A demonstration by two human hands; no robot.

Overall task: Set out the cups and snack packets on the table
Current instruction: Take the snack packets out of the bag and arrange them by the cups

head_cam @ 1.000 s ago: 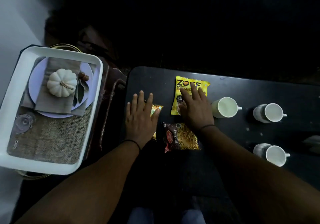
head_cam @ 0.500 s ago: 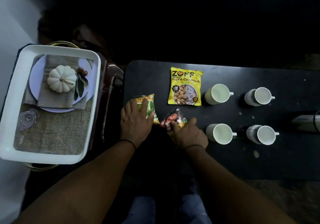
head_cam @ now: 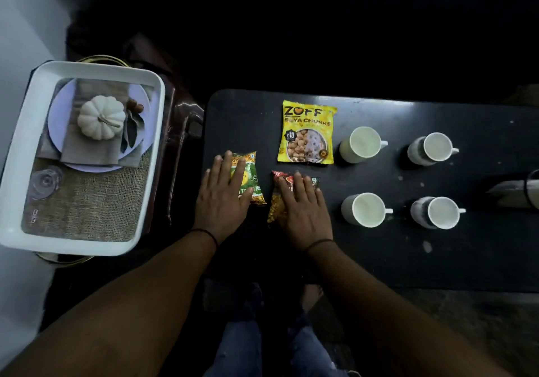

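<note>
**Packets and cups laid out on the dark surface**

Packets sit at the left end of the black surface (head_cam: 379, 260). The left hand (head_cam: 223, 199) lies flat, fingers spread, on the green packet (head_cam: 248, 180); the right hand (head_cam: 303, 210) presses flat on the red packet (head_cam: 291, 193), gripping nothing. A yellow packet (head_cam: 306, 133) lies just beyond them. Four white cups (head_cam: 362, 145) stand in two rows to the right. A white tray (head_cam: 84, 248), perhaps on a stand, holds a small white pumpkin (head_cam: 100, 117).
</note>
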